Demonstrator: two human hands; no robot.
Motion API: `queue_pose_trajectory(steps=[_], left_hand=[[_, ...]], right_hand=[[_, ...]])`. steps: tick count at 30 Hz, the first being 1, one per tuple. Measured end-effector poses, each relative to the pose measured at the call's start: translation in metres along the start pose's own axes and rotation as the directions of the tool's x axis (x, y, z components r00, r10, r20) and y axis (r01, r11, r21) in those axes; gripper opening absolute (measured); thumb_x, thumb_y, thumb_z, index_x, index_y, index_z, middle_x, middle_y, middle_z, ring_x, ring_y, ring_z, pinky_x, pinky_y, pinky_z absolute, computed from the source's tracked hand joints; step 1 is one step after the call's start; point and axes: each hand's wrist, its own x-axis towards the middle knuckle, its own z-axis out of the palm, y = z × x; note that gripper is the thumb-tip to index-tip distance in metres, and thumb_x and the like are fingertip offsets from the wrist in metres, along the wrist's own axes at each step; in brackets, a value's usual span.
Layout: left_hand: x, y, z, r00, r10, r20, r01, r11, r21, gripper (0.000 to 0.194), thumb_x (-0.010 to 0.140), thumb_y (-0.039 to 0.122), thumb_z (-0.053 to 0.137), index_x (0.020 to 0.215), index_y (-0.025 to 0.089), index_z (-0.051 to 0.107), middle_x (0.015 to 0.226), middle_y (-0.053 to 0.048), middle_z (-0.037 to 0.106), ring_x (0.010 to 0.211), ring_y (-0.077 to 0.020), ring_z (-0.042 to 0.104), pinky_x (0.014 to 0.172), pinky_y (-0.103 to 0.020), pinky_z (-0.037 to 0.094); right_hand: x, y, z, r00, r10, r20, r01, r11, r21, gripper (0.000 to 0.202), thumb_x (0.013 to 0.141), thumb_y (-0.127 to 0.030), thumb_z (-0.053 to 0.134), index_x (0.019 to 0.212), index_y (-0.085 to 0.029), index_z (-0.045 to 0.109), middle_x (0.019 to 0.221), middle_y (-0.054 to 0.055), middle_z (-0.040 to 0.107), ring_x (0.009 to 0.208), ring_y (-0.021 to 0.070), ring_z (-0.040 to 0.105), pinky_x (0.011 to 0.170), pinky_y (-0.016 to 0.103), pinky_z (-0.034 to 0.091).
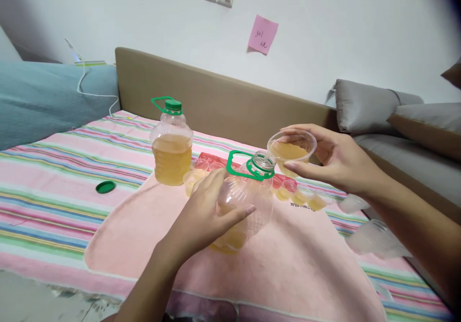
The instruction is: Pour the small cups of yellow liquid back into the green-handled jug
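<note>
My left hand (212,206) is wrapped round the shoulder of a clear plastic bottle (259,211) that has a green carrying ring and an uncapped mouth. Some yellowish liquid lies in its lower part, and it leans a little. In my right hand (334,158) is a clear plastic cup (291,151) with yellowish liquid, gripped by the fingers and thumb. The cup tips toward the bottle, its rim close by the mouth. Whether liquid is flowing between them I cannot tell. A green cap (105,187) lies on the striped cloth at the left.
A second bottle (173,156), green-capped and partly filled, stands behind on the pink mat (126,245). Several small cups (298,197) with yellowish liquid stand around a red sheet (212,160). Stacked clear cups (374,238) lie at the right, below grey cushions (367,105).
</note>
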Motion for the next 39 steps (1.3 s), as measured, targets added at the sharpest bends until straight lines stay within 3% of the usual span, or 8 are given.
queue_pose_trajectory(steps=[33, 39], left_hand=[[0.000, 0.003, -0.002, 1.000, 0.000, 0.006, 0.000, 1.000, -0.009, 0.042, 0.099, 0.060, 0.073, 0.119, 0.025, 0.061, 0.118, -0.006, 0.063, 0.111, -0.0331, 0.059, 0.100, -0.050, 0.048], [0.000, 0.004, -0.002, 1.000, 0.007, 0.010, -0.007, 1.000, -0.008, 0.041, 0.099, 0.060, 0.074, 0.117, 0.025, 0.061, 0.116, -0.005, 0.062, 0.109, -0.0319, 0.059, 0.099, -0.049, 0.047]], right_hand=[[0.004, 0.000, -0.011, 0.995, -0.064, 0.076, 0.072, 0.990, -0.119, 0.061, 0.079, -0.052, 0.095, 0.133, -0.039, 0.072, 0.133, 0.001, 0.078, 0.127, 0.0358, 0.073, 0.119, 0.056, 0.057], [0.006, -0.002, -0.014, 0.991, -0.081, 0.103, 0.095, 0.985, -0.145, 0.060, 0.079, -0.047, 0.096, 0.134, -0.041, 0.072, 0.134, 0.000, 0.077, 0.128, 0.0355, 0.072, 0.118, 0.054, 0.057]])
